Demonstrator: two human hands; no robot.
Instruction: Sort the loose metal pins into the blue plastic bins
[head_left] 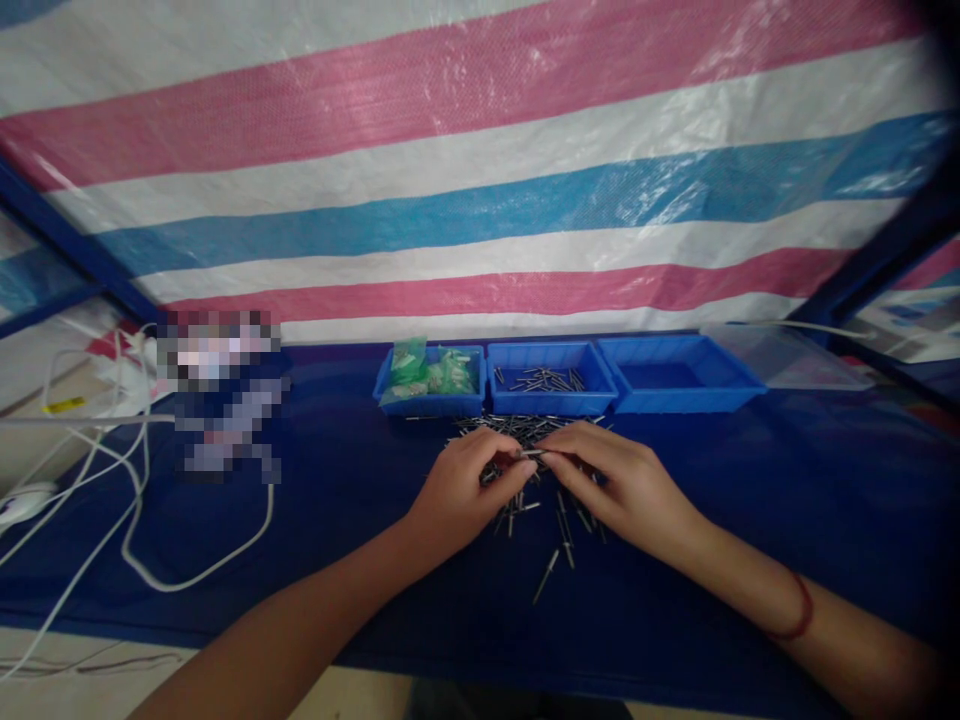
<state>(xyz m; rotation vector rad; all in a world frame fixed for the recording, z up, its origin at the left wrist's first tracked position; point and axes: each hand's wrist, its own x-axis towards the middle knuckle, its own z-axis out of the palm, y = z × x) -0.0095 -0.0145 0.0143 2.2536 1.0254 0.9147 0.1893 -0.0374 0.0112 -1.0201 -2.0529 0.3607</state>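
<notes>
Between my two hands is a blind rivet [531, 454], held roughly level. The thumb and forefinger of my left hand [472, 480] pinch its left end. My right hand [619, 478] is closed on the other end, fingertips together. Beneath and behind the hands lies a pile of loose blind rivets [517, 428], partly hidden by the fingers. One single rivet [546, 577] lies nearer the front edge. Behind the pile, a blue bin [551, 402] contains several rivets.
A left bin [431, 405] holds green plastic packets [409, 368]; a right bin [682, 400] stands beside the middle one. White cables [202, 580] and blurred-out items [225, 400] lie at left. A striped sheet [465, 220] hangs behind the blue table [360, 470].
</notes>
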